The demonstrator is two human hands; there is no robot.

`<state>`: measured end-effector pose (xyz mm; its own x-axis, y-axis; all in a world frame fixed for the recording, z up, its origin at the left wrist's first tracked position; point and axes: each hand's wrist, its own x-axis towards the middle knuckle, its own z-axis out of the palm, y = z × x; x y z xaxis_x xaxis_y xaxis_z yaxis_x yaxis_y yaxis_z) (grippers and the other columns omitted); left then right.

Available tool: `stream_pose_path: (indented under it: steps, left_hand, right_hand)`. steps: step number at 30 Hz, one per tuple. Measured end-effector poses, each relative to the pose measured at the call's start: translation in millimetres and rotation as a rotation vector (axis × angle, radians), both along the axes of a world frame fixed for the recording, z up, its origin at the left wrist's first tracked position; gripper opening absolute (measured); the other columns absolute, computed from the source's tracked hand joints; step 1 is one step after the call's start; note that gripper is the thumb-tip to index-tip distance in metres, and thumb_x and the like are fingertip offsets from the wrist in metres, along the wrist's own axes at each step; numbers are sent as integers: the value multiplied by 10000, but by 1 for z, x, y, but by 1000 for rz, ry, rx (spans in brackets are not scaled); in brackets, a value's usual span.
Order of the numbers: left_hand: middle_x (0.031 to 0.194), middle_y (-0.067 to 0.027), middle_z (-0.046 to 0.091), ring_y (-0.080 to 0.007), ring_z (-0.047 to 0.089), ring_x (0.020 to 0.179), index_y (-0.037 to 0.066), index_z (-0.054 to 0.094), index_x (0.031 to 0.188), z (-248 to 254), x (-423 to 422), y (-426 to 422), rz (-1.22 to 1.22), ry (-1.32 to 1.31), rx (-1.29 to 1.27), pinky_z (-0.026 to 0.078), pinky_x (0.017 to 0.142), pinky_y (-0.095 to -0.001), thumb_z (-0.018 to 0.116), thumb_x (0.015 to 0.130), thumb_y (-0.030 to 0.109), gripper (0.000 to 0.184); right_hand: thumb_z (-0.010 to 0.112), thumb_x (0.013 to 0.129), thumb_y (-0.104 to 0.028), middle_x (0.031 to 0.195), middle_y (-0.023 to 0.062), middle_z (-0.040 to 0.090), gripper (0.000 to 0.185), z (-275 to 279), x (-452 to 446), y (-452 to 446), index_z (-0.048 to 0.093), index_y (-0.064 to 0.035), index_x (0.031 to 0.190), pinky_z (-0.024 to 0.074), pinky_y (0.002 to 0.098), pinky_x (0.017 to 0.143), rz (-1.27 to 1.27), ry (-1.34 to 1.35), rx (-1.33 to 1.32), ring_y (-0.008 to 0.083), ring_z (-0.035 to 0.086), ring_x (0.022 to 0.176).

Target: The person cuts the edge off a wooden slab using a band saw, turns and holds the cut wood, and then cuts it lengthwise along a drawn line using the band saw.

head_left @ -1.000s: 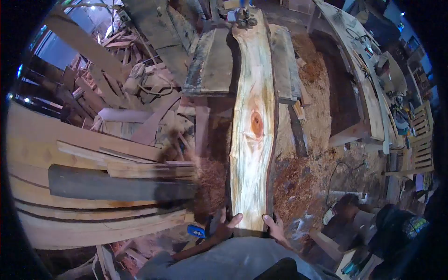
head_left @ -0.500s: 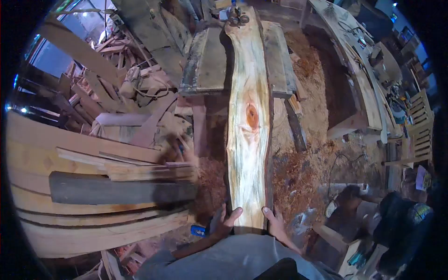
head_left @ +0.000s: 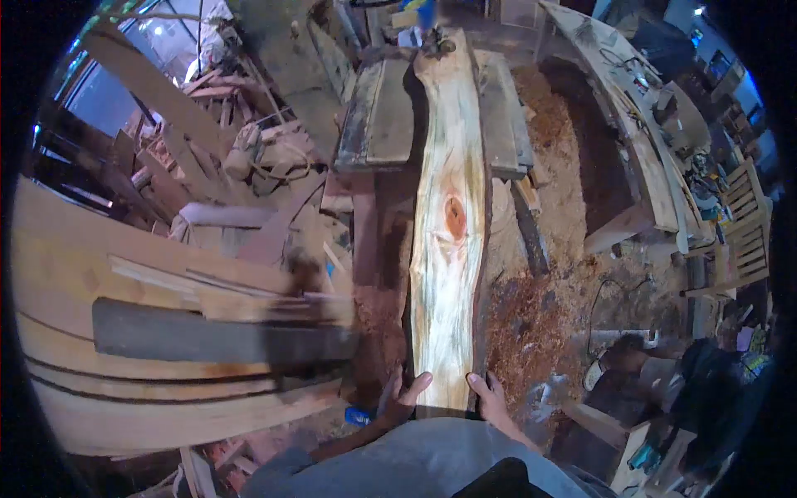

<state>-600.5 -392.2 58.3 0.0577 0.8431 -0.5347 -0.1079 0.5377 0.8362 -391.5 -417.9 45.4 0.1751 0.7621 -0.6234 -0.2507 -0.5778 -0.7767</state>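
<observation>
A long live-edge wood slab (head_left: 451, 274) with dark bark edges and a reddish knot stretches away from my body. My left hand (head_left: 402, 395) grips its near end on the left edge, thumb on the top face. On the opposite edge my right hand (head_left: 490, 393) holds the same end, thumb also on top; the fingers of both hands are partly hidden beneath. The slab's far part lies over a wooden worktable (head_left: 390, 116). A small dark metal object (head_left: 438, 43) sits at its far end, too unclear to name.
Stacked boards (head_left: 183, 390) lie close on my left, with a scrap-wood pile (head_left: 224, 108) behind. A long workbench (head_left: 623, 124) with tools stands at right. Sawdust (head_left: 560, 158) covers the floor. Another person (head_left: 706, 390) is low at the right.
The slab's far end has shifted slightly right and toward me in view, partly with my head's movement. Both hands keep their hold on the near end.
</observation>
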Motion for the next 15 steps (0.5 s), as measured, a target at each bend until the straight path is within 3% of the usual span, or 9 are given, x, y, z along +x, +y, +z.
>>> stream_pose_path:
  steps: [3, 7, 10, 11, 13, 15]
  left_hand:
    - [1450, -183, 537, -299, 455, 1382, -27, 424, 1487, -9, -2, 1, -33, 4, -60, 300, 1180, -400, 723, 902, 474, 826]
    - [1485, -173, 496, -291, 430, 1402, -7, 379, 1517, -9, -3, 3, -28, 0, -110, 295, 1184, -400, 732, 905, 447, 840]
    - [1511, -166, 465, -285, 410, 1417, 7, 345, 1540, 8, 4, 8, 26, -59, -160, 290, 1187, -400, 739, 908, 427, 855]
    - [1503, -167, 470, -285, 411, 1414, 8, 351, 1535, 11, 5, 12, 22, -53, -108, 292, 1186, -402, 741, 909, 419, 845]
    - [1479, -168, 484, -286, 414, 1404, 10, 371, 1521, 19, 5, 19, 5, -14, 46, 297, 1182, -408, 746, 911, 396, 814]
    - [1477, -171, 485, -287, 419, 1400, 8, 366, 1526, 26, 3, 20, -2, 18, 23, 301, 1180, -401, 749, 910, 391, 820]
  right_hand:
    - [713, 910, -441, 1233, 186, 666, 694, -26, 11, -6, 551, 58, 1365, 454, 373, 1020, 52, -53, -63, 274, 614, 1125]
    - [728, 886, -482, 1263, 210, 653, 805, -2, 0, 1, 495, 74, 1419, 454, 375, 1026, 34, -116, -156, 286, 608, 1162]
    - [737, 884, -459, 1279, 199, 641, 803, -19, 4, -1, 486, 86, 1417, 455, 371, 1022, 32, -122, -181, 276, 611, 1142]
    - [737, 884, -459, 1279, 199, 641, 803, -19, 7, 1, 486, 86, 1417, 455, 371, 1022, 40, -135, -181, 276, 611, 1142]
    - [751, 882, -435, 1292, 182, 630, 799, -15, 3, 3, 477, 92, 1415, 452, 364, 1021, -35, 83, -69, 262, 602, 1140]
    - [756, 882, -421, 1274, 173, 637, 774, -4, 1, 5, 492, 85, 1405, 456, 362, 1014, -24, 46, -96, 257, 601, 1131]
